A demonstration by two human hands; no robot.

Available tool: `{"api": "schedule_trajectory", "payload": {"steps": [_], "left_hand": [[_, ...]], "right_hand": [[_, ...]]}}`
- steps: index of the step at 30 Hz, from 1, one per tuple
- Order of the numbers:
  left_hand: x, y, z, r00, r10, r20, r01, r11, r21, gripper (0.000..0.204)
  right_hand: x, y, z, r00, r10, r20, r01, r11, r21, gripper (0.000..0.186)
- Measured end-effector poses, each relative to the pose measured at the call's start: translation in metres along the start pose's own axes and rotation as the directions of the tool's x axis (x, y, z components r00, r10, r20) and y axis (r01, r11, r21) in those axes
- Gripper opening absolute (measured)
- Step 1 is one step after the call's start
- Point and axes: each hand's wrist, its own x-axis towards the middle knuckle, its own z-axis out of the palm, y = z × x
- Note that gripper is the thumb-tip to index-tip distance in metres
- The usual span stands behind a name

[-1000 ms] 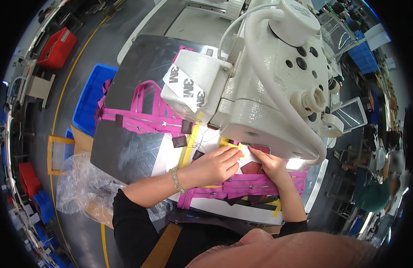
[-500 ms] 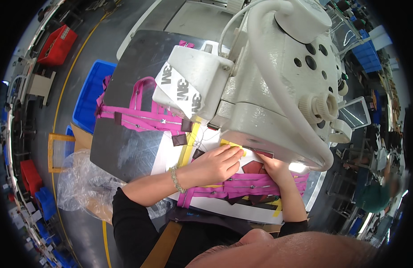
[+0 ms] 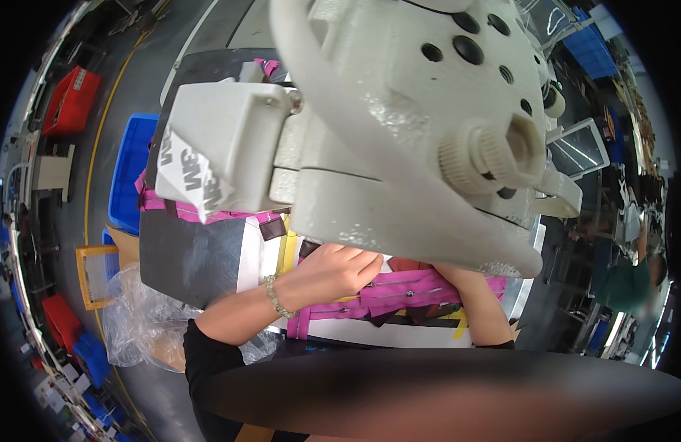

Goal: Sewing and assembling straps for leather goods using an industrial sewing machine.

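Note:
A large off-white sewing machine point(image 3: 399, 214) overhangs both my hands. My left hand point(image 3: 333, 274), with a beaded bracelet point(image 3: 273, 296) on the wrist, reaches under its head. Its fingers are bent and pressed together; the tips and anything in them are hidden. My right hand point(image 3: 458, 277) is mostly behind the machine's lower edge, so its fingers do not show. Between the hands a reddish-brown piece point(image 3: 407, 264) peeks out. Magenta zipper strips point(image 3: 403, 289) with dark end patches lie just in front of my hands, on a white surface point(image 3: 421, 337).
More magenta zippers point(image 3: 186, 212) spread over the dark tabletop point(image 3: 200, 258) on the left. Beyond its edge are a blue bin point(image 3: 133, 177), clear plastic wrap point(image 3: 145, 317) and a yellow frame point(image 3: 90, 276). A person in green point(image 3: 626, 286) is at the far right.
The view has shifted closer over the machine, whose head now hides my left fingertips and most of my right hand. The yellow piece by my left fingers has dropped out of sight.

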Motion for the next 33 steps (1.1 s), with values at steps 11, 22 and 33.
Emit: {"api": "schedule_trajectory", "payload": {"steps": [11,22,33], "left_hand": [[0.0,0.0,-0.012,0.999,-0.016,0.048,0.027,0.974,-0.226,0.034],[0.003,0.0,-0.004,0.998,-0.033,0.051,0.033,0.999,0.005,0.038],[0.008,0.008,-0.003,0.993,-0.107,0.048,0.105,0.994,0.031,0.035]], "right_hand": [[-0.007,0.007,0.006,0.998,-0.028,0.059,0.034,0.994,-0.105,0.037],[-0.006,0.007,0.002,0.994,0.044,0.096,-0.044,0.999,-0.01,0.047],[-0.01,0.01,0.006,0.978,0.093,0.189,-0.101,0.994,0.035,0.045]]}}
